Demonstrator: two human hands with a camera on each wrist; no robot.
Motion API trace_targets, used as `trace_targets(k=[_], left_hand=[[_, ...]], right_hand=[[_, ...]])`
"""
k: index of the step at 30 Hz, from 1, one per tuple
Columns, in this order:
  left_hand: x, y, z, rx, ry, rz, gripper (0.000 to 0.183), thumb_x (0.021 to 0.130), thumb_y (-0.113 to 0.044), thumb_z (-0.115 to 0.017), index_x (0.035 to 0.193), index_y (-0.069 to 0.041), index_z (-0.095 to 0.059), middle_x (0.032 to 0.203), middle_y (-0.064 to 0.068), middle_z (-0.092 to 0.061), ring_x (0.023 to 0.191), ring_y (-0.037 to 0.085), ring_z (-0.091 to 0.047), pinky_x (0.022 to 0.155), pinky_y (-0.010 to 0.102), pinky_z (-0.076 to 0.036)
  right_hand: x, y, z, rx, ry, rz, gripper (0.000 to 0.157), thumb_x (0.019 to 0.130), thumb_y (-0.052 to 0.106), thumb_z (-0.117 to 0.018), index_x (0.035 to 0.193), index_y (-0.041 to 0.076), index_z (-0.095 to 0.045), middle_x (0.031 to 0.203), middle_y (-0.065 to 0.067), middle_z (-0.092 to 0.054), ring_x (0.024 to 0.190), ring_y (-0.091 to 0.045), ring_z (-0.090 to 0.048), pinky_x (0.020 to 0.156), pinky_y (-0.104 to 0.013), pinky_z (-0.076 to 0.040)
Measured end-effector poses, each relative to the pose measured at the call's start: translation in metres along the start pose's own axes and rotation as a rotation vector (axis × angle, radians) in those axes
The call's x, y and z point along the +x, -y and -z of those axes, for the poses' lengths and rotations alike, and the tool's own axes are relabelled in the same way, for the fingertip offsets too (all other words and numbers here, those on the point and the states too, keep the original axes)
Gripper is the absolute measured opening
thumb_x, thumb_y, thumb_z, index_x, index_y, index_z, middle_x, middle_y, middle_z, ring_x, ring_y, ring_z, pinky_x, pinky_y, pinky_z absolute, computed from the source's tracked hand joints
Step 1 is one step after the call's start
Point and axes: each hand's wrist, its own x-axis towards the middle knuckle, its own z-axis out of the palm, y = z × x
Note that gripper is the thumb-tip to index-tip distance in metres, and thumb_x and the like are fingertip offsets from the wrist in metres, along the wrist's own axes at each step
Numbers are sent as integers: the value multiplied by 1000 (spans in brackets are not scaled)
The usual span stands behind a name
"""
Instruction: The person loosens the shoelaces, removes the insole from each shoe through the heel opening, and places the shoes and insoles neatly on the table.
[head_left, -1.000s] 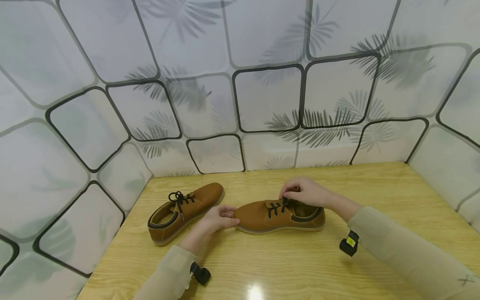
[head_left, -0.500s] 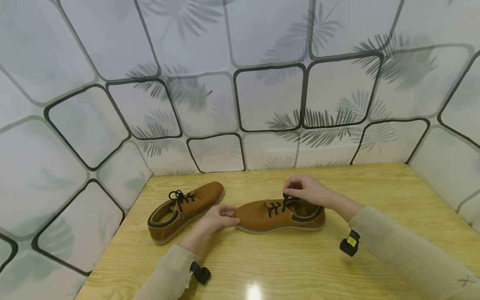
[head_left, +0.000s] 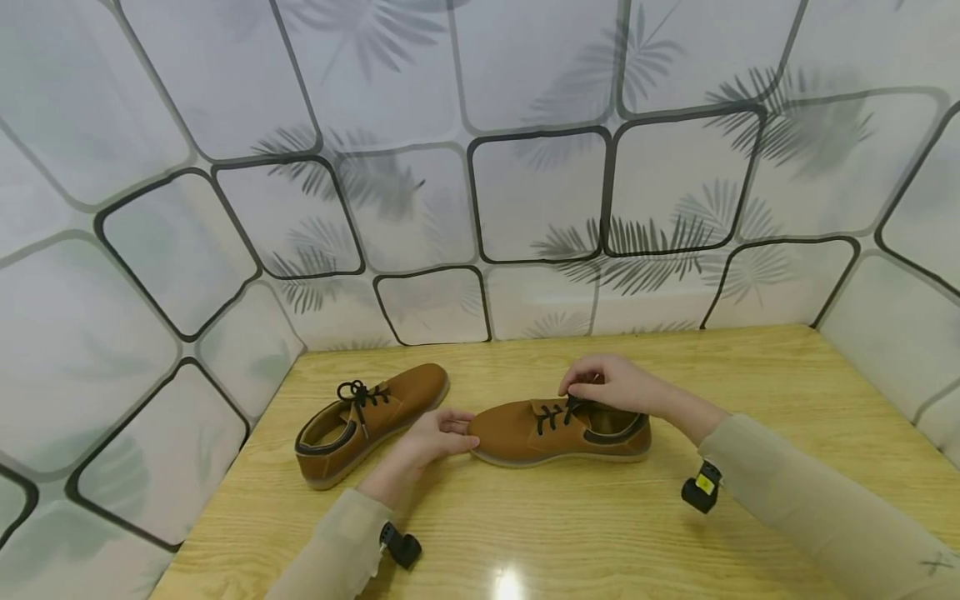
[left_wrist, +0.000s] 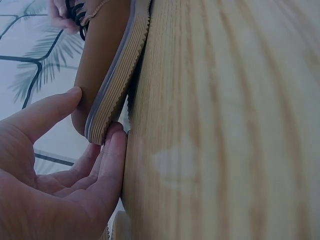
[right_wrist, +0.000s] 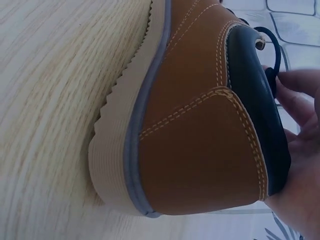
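A brown leather shoe (head_left: 506,429) with black laces lies on the wooden table, toe to the left. My left hand (head_left: 427,437) holds its toe; in the left wrist view the thumb (left_wrist: 72,97) presses the upper and the fingertips (left_wrist: 117,131) are at the ridged sole. Over the shoe's opening, my right hand (head_left: 609,385) pinches the black shoelace (right_wrist: 277,47) between thumb and finger. Part of the lace is hidden behind the fingers. To the left sits a matching brown shoe (head_left: 408,398), its lace tied in a bow (head_left: 352,392).
The wooden table (head_left: 555,533) is bordered at the back and sides by patterned fabric walls (head_left: 540,200). A black wrist device hangs under each sleeve, one on the left (head_left: 401,546) and one on the right (head_left: 701,487).
The right hand rose slightly to the right with the lace, then came back down a little to the left. The left hand and both shoes have stayed put.
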Motion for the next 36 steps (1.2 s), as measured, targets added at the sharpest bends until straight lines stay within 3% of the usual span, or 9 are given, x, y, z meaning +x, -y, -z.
trace_targets(k=[3,8,14,23,30,36], left_hand=[[0,0,0,0,3,-2,49,82,-13,-73,125,-1,-54,113,17,-57,95,20,-57,79,30,-51],[1,1,0,-2,4,0,49,82,-13,-73,125,0,-54,113,17,-57,95,20,-57,79,30,-50],[1,1,0,8,-3,5,49,81,-14,-74,124,-1,-55,112,16,-58,95,21,-56,79,29,-50],[2,1,0,1,-10,11,49,81,-13,-74,124,-1,-55,111,15,-58,95,20,-56,79,28,-50],[1,1,0,2,-9,14,49,81,-13,-74,124,-1,-55,111,15,-57,95,20,-55,79,29,-50],[2,1,0,-5,-9,13,49,81,-13,-74,124,-1,-55,111,15,-56,95,21,-55,79,29,-49]], right_hand=[[-3,9,1,17,29,8,14,95,14,-57,101,9,-69,101,-7,-66,87,-21,-61,75,-28,-50],[0,4,0,21,34,-8,12,94,16,-59,99,11,-69,99,-5,-66,88,-20,-62,77,-29,-51],[1,1,0,0,-57,-62,8,93,20,-61,95,17,-68,93,1,-67,83,-14,-63,73,-29,-53],[-1,2,0,8,-156,-151,13,94,21,-60,97,10,-66,86,-2,-66,74,-15,-61,62,-30,-52],[-2,1,2,-17,-55,-36,13,94,21,-60,103,15,-68,96,-2,-68,80,-13,-62,70,-27,-52],[-2,3,4,1,39,14,15,92,22,-63,99,10,-70,91,0,-66,76,-14,-59,68,-28,-51]])
